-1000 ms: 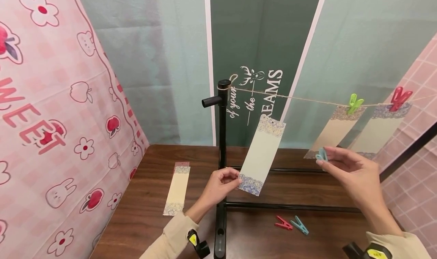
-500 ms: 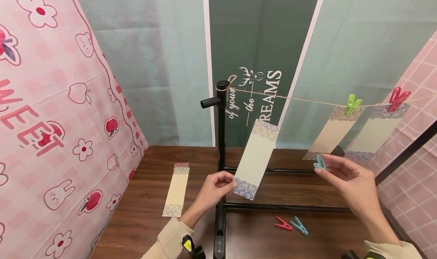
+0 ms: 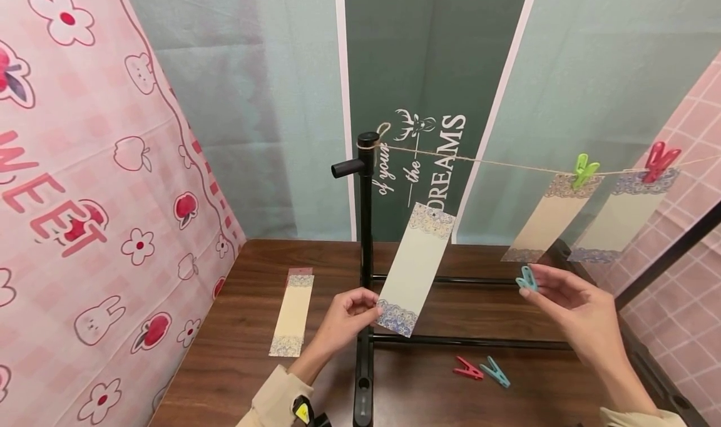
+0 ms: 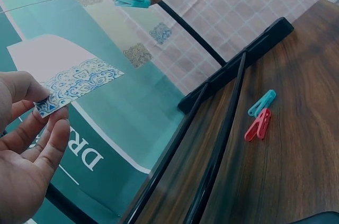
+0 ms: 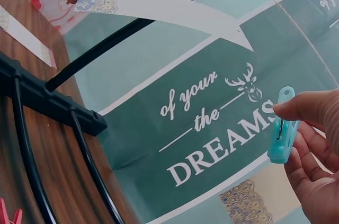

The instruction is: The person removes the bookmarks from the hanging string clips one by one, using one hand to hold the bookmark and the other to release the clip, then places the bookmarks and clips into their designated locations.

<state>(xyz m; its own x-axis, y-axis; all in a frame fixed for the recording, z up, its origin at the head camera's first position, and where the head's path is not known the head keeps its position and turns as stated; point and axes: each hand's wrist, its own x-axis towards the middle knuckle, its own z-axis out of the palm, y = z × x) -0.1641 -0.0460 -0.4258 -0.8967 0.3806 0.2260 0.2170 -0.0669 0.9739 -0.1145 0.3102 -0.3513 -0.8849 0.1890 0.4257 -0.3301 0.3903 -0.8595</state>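
A white paper bookmark (image 3: 415, 270) with lace-patterned ends tilts in front of the black post. My left hand (image 3: 346, 317) pinches its lower left corner between thumb and fingers; in the right wrist view the bookmark (image 5: 159, 8) bends along its length. On the right, a teal clothespin (image 3: 526, 279) is held between thumb and fingertips of my right hand (image 3: 582, 314). Above both hands runs a thin twine line (image 3: 507, 164). From it hang a beige bookmark (image 3: 554, 217) under a green clothespin (image 3: 586, 171) and a pale bookmark (image 3: 628, 217) under a red clothespin (image 3: 660, 163).
A cream bookmark (image 3: 293, 314) lies on the wooden table (image 3: 225, 352), overlapping a reddish one. A red clothespin (image 3: 467, 368) and a teal clothespin (image 3: 496, 372) lie near the front. The rack's black post (image 3: 366, 226) and low bars (image 3: 473, 341) stand between.
My left hand has moved down and left with the bookmark, away from the twine. My right hand has lowered a little with the teal clothespin.
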